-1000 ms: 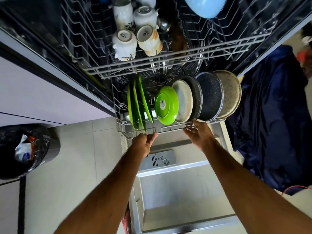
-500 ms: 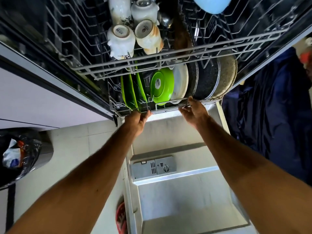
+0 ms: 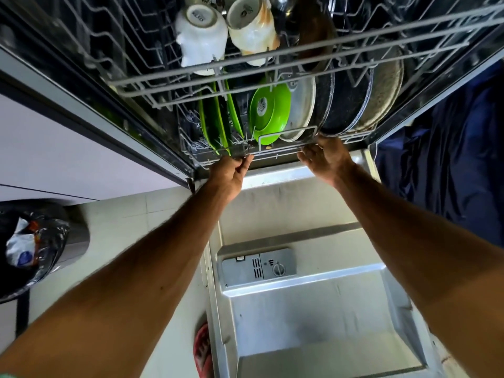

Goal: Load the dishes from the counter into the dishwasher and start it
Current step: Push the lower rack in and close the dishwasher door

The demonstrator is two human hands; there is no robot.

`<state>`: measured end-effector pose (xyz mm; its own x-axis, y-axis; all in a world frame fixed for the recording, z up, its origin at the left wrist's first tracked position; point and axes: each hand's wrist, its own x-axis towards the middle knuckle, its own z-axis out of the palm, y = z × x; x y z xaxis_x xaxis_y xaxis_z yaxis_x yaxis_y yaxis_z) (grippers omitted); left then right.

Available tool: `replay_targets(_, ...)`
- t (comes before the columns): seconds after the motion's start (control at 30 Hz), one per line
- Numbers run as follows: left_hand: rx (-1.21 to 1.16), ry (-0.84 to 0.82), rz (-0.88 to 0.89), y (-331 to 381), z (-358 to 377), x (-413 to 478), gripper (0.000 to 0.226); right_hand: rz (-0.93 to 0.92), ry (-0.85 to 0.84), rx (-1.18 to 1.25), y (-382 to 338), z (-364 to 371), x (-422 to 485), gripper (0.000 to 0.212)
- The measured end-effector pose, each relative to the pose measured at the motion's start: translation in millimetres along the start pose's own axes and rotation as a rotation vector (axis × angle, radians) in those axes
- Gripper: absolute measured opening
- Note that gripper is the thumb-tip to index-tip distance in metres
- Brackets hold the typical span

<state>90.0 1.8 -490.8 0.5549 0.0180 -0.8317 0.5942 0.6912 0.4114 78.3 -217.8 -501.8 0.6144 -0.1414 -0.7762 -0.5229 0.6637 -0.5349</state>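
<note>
**Desk:** What are the hands doing?

**Photographer:** The person's left hand (image 3: 231, 170) curls its fingers round the front rail of the rack (image 3: 275, 154), just left of centre. The right hand (image 3: 326, 156) hooks its fingertips on the same rail farther right. The loaded rack sits at the mouth of the dishwasher, under the top rack (image 3: 163, 76). The door (image 3: 313, 309) lies folded down on the near side.

**Desk:** How will the rack handle?

**Photographer:** Heavily, by the look of it. It is a stiff wire frame carrying a full load of crockery. The plates stand on edge, close together, and would likely knock and chip under a hard shove. The front rail seems the right hold, one hand either side of centre, so the rack runs straight and does not skew.

**Desk:** And the count?

**Photographer:** Left to right in the rack:
- three green plates (image 3: 210, 121)
- one green bowl (image 3: 270, 110)
- one white plate (image 3: 304, 105)
- two dark plates (image 3: 343, 105)
- one grey plate (image 3: 387, 96)

Above them, two mugs (image 3: 201, 36) lie on their sides in the top rack. More crockery is cut off at the far edge, so that number cannot be told.
</note>
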Motion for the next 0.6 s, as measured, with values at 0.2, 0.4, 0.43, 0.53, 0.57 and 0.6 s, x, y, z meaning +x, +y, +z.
replay_targets(0.2, 0.183, -0.076, -0.040, -3, 2, -37, 0.026, 0.005, -0.034, 0.004, 6, -7, -25, 0.026)
replay_targets(0.4, 0.225, -0.089, -0.101, -30, -12, -93, 0.032, 0.061, -0.010, -0.028, 45, -27, -85, 0.037)
replay_targets(0.43, 0.256, -0.083, -0.119, -38, -18, -106, 0.036, 0.080, -0.015, -0.046, 53, -35, -100, 0.041)
replay_targets(0.53, 0.320, -0.057, -0.175, -61, -39, -144, 0.041, 0.138, -0.012, -0.066, 74, -63, -150, 0.046)
replay_targets(0.57, 0.327, -0.059, -0.195, -70, -47, -154, 0.040, 0.151, 0.000, -0.060, 80, -72, -165, 0.046)
replay_targets(0.6, 0.336, -0.057, -0.217, -79, -55, -166, 0.037, 0.157, 0.023, -0.052, 86, -82, -183, 0.046)
